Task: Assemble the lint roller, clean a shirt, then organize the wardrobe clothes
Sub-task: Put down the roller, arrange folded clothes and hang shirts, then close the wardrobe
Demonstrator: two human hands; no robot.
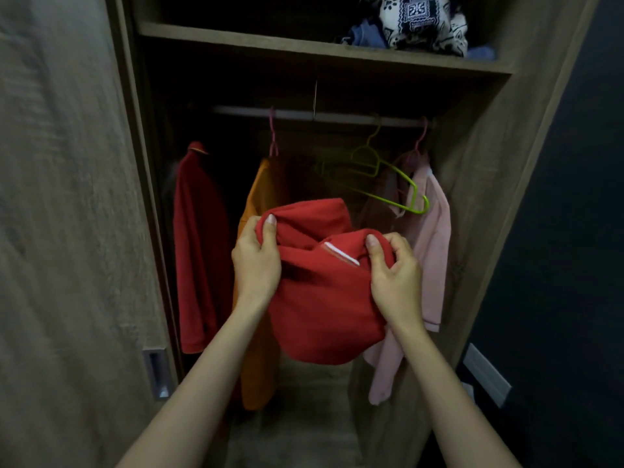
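Your fingers [269,228] are curled into the bunched red shirt [324,309]. Your left hand [256,265] grips its upper left fold, and your right hand [396,278] pinches the fold beside the white-striped collar. You hold the shirt in the air in front of the open wardrobe [479,184], below the rail [297,113]. Behind it hang an orange garment [261,194] and a pink shirt [434,238], with another red garment [199,248] further left. A green hanger [388,189] hangs tilted beside the pink shirt. Patterned cloth [418,21] lies on the shelf [270,45] above.
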